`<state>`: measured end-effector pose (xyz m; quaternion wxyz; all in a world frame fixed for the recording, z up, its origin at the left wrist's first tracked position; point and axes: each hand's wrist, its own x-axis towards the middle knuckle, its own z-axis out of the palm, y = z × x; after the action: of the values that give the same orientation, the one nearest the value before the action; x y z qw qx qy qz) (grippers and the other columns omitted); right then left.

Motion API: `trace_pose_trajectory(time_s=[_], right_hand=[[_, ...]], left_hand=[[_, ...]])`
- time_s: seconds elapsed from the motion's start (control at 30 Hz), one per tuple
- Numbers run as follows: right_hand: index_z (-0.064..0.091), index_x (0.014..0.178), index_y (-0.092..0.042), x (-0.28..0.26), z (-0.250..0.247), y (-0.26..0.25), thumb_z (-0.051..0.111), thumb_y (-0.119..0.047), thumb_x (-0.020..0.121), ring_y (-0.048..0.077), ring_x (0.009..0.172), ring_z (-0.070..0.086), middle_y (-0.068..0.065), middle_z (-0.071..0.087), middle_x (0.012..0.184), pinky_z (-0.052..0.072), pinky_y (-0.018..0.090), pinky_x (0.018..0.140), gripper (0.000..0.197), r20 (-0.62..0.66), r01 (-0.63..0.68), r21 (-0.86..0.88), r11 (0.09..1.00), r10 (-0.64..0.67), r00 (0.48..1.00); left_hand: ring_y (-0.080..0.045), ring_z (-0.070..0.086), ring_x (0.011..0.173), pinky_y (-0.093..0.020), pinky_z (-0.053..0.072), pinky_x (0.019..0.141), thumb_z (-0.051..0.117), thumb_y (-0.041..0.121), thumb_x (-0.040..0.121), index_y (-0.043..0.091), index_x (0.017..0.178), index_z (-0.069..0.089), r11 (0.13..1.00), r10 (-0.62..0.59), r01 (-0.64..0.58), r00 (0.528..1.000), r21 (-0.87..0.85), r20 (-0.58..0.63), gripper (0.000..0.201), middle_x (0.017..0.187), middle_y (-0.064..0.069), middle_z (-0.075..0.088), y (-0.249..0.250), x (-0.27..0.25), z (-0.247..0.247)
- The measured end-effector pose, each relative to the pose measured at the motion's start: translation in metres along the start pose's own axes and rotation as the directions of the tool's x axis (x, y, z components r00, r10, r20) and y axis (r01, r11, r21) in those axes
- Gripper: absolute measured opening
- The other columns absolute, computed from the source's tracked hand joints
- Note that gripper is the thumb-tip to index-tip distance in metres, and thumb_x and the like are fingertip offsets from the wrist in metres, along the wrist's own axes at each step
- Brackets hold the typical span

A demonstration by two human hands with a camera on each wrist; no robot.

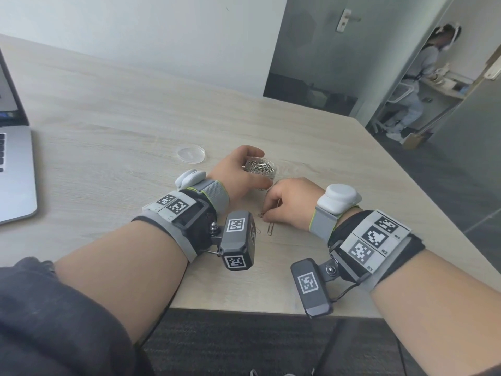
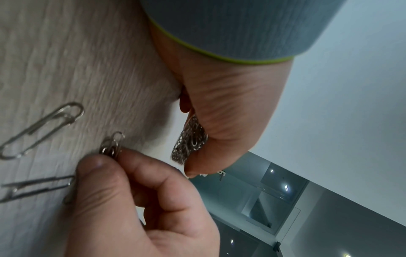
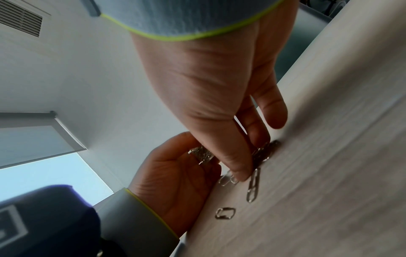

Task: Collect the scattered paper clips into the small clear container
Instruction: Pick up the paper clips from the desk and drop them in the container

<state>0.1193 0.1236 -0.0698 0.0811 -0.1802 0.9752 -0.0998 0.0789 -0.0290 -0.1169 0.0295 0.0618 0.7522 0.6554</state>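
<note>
Nearest the table edge, two loose paper clips [image 1: 267,228] are lying flat on the wooden table [image 1: 113,109] — thin bent steel wire, silvery and smooth, one a long narrow loop and the other, partly behind the left wrist camera, too small to judge. Just beyond them the right hand [image 1: 288,203] is working low over the surface, thumb and fingertips [image 2: 98,167] pressed together on a small bunch of clips [image 2: 112,146] at table level; the low pinch suits wire that lies too flat to scoop. Touching distance beyond, the left hand [image 1: 238,172] is curling thumb and fingers around the small clear container [image 1: 261,169], apparently steadying it close by so that each transfer is short. That container is a round, transparent, thin-walled tub, already filled near its rim with a shiny tangle of clips, which suggests the collection is nearly done. Farther left, well apart, a shallow clear lid [image 1: 190,154] is lying on the table — presumably set aside to leave the mouth open. At the far left edge a grey metal laptop [image 1: 16,169] is sitting open.
</note>
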Motion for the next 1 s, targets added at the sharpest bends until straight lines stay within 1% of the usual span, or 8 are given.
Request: trace_pose_trajectory(time_s=[0.13, 0.33, 0.5, 0.63, 0.73, 0.83, 0.9, 1.0], right_hand=[[0.075, 0.089, -0.026, 0.0, -0.003, 0.002, 0.068, -0.028, 0.08, 0.013, 0.089, 0.064, -0.011, 0.07, 0.089, 0.051, 0.028, 0.08, 0.012, 0.012, -0.009, -0.045, 0.999, 0.01, 1.0], [0.072, 0.092, -0.026, -0.003, -0.004, 0.004, 0.062, -0.02, 0.079, 0.016, 0.089, 0.063, -0.012, 0.061, 0.082, 0.052, 0.027, 0.08, 0.017, 0.009, -0.054, -0.092, 0.994, 0.055, 0.998], [0.072, 0.091, -0.024, -0.002, -0.003, 0.013, 0.062, -0.019, 0.079, 0.018, 0.09, 0.064, -0.011, 0.06, 0.081, 0.052, 0.029, 0.08, 0.017, -0.008, -0.073, -0.101, 0.992, 0.072, 0.997], [0.073, 0.086, -0.025, -0.001, -0.007, 0.024, 0.065, -0.019, 0.079, 0.016, 0.086, 0.064, -0.012, 0.061, 0.077, 0.048, 0.024, 0.073, 0.012, -0.065, -0.118, -0.025, 0.993, 0.116, 0.991], [0.072, 0.08, -0.026, 0.002, -0.012, 0.033, 0.069, -0.018, 0.076, 0.012, 0.072, 0.062, -0.009, 0.067, 0.074, 0.046, 0.022, 0.065, 0.008, -0.181, -0.141, 0.162, 0.977, 0.17, 0.969], [0.071, 0.076, -0.025, 0.009, -0.016, 0.035, 0.072, -0.021, 0.076, 0.004, 0.06, 0.057, -0.01, 0.066, 0.066, 0.041, 0.017, 0.057, 0.005, -0.336, -0.083, 0.332, 0.939, 0.2, 0.92], [0.07, 0.075, -0.027, 0.014, -0.02, 0.031, 0.072, -0.021, 0.076, 0.002, 0.06, 0.057, -0.01, 0.066, 0.066, 0.04, 0.016, 0.059, 0.006, -0.412, -0.02, 0.394, 0.919, 0.196, 0.89], [0.07, 0.075, -0.029, 0.021, -0.025, 0.021, 0.072, -0.021, 0.077, 0.003, 0.062, 0.059, -0.009, 0.068, 0.069, 0.045, 0.018, 0.063, 0.008, -0.482, 0.055, 0.397, 0.916, 0.157, 0.862]], left_hand=[[-0.017, 0.068, 0.087, -0.028, 0.054, 0.078, 0.079, 0.029, 0.053, 0.041, 0.109, 0.06, 1.0, -0.003, 0.003, 1.0, 0.008, -0.001, 0.06, 0.107, 0.003, 0.072, 0.0, 0.0, 0.0], [-0.015, 0.068, 0.082, -0.024, 0.051, 0.069, 0.08, 0.028, 0.053, 0.037, 0.113, 0.061, 1.0, -0.007, 0.007, 1.0, -0.001, -0.006, 0.063, 0.107, 0.003, 0.073, 0.001, -0.001, 0.0], [-0.018, 0.068, 0.084, -0.026, 0.053, 0.068, 0.081, 0.029, 0.054, 0.038, 0.113, 0.062, 1.0, 0.002, -0.002, 1.0, 0.001, -0.015, 0.063, 0.11, 0.0, 0.073, 0.0, -0.002, 0.0], [-0.016, 0.069, 0.079, -0.026, 0.053, 0.062, 0.081, 0.028, 0.055, 0.038, 0.113, 0.062, 1.0, 0.0, 0.0, 1.0, -0.011, -0.01, 0.062, 0.109, 0.001, 0.073, 0.0, -0.002, 0.0], [-0.013, 0.068, 0.076, -0.023, 0.054, 0.059, 0.082, 0.027, 0.055, 0.038, 0.111, 0.062, 1.0, 0.008, -0.007, 1.0, -0.008, 0.005, 0.061, 0.107, 0.002, 0.074, -0.001, -0.002, 0.0], [-0.018, 0.07, 0.083, -0.03, 0.059, 0.069, 0.083, 0.027, 0.054, 0.043, 0.105, 0.062, 1.0, 0.006, -0.006, 1.0, -0.009, 0.012, 0.058, 0.109, 0.0, 0.074, -0.003, -0.001, 0.0], [-0.022, 0.072, 0.089, -0.037, 0.063, 0.077, 0.084, 0.029, 0.052, 0.045, 0.104, 0.062, 1.0, 0.01, -0.01, 1.0, -0.003, 0.029, 0.058, 0.112, 0.0, 0.074, -0.005, 0.0, 0.001], [-0.022, 0.072, 0.096, -0.044, 0.063, 0.088, 0.084, 0.032, 0.048, 0.045, 0.105, 0.062, 1.0, 0.021, -0.022, 0.998, 0.009, 0.057, 0.062, 0.112, 0.002, 0.074, -0.007, 0.002, 0.001]])
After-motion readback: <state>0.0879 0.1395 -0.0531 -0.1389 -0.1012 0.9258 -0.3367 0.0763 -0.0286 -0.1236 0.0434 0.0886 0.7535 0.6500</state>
